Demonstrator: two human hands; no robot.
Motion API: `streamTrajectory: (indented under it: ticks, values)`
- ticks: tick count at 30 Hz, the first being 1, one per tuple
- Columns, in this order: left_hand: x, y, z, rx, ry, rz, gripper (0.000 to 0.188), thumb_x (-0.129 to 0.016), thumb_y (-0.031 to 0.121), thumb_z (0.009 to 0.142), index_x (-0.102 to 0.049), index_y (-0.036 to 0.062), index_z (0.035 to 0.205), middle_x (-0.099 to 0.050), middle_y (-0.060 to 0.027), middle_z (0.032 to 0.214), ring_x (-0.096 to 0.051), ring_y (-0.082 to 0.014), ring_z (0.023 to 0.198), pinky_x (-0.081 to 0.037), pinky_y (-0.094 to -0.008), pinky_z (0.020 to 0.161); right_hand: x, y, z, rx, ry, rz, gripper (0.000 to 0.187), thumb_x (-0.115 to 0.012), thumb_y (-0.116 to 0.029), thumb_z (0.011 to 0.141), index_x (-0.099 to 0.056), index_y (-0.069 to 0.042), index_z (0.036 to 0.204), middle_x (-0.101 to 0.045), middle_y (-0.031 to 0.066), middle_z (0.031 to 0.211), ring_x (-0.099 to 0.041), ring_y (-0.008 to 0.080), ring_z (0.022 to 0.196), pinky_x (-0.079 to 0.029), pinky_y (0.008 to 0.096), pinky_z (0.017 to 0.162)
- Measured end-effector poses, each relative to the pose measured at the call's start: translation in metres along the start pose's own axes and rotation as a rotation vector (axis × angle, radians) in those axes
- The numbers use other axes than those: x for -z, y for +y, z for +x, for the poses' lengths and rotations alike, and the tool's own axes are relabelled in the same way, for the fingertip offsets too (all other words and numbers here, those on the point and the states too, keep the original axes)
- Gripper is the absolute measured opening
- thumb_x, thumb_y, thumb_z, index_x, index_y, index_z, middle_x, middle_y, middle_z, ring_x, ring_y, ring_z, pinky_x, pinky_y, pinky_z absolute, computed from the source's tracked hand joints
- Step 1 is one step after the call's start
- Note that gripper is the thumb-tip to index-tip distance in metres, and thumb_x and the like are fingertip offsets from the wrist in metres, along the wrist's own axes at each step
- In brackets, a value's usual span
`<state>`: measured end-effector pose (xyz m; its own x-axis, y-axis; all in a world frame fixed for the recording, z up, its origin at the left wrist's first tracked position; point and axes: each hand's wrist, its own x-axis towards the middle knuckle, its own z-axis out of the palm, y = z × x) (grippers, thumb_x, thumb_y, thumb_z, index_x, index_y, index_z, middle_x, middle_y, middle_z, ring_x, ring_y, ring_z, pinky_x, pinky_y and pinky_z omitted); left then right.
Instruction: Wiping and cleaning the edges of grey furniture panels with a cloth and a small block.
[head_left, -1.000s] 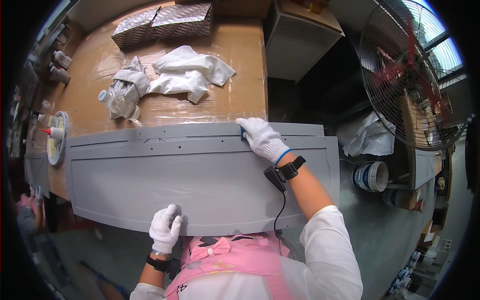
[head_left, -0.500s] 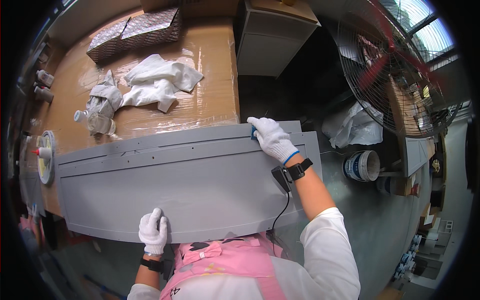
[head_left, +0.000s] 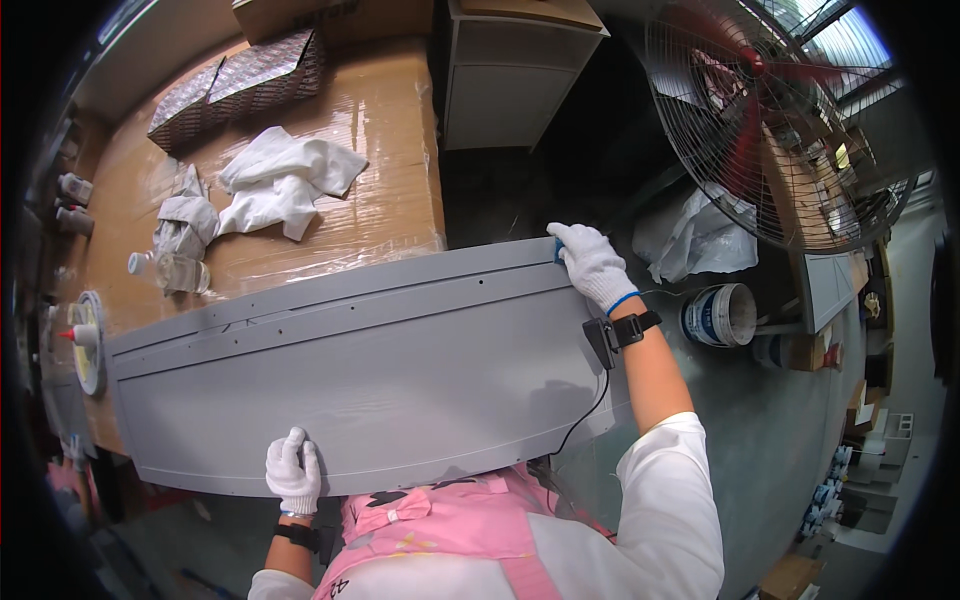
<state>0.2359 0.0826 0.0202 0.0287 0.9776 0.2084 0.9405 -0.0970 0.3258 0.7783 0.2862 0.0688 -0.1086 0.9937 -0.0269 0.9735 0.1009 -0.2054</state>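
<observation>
A long grey panel lies across a wrapped cardboard table, its right end hanging past the table's edge. My right hand, in a white glove, presses a small blue thing, mostly hidden under the fingers, against the panel's far right corner. A black device with a cable is strapped at that wrist. My left hand, also gloved, grips the panel's near edge, fingers curled over it.
White cloths, a clear bottle and two patterned boxes lie on the table. A tape roll with a red-tipped bottle sits at the left. A large cage fan, a white bucket and a grey cabinet stand to the right.
The panel has slid to the right, so its end now overhangs the table. My right hand went with it at the far corner; my left hand stays on the near edge.
</observation>
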Motion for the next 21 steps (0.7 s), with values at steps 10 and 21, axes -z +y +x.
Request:
streamTrajectory:
  ticks: [10,21]
  values:
    - [0.001,0.003,0.001,0.001,-0.004,-0.004,0.027,-0.068,0.013,0.083,-0.066,0.0128,0.109,-0.059,-0.0078,0.085,-0.06,-0.0275,0.076,-0.049,-0.0408,0.065,0.002,0.016,-0.003,-0.044,-0.034,0.06,0.036,-0.054,-0.01,0.093,-0.055,-0.017,0.128,-0.062,0.0153,0.11,-0.057,0.0356,0.11,-0.051,0.0475,0.091]
    - [0.002,0.009,0.003,-0.001,0.018,-0.008,0.025,-0.066,0.012,0.083,-0.065,0.0125,0.108,-0.059,-0.008,0.084,-0.059,-0.0278,0.075,-0.048,-0.041,0.064,0.013,0.026,-0.008,-0.07,0.024,0.145,0.039,-0.054,-0.012,0.093,-0.052,-0.018,0.131,-0.06,0.0118,0.115,-0.056,0.0354,0.112,-0.05,0.0487,0.092]
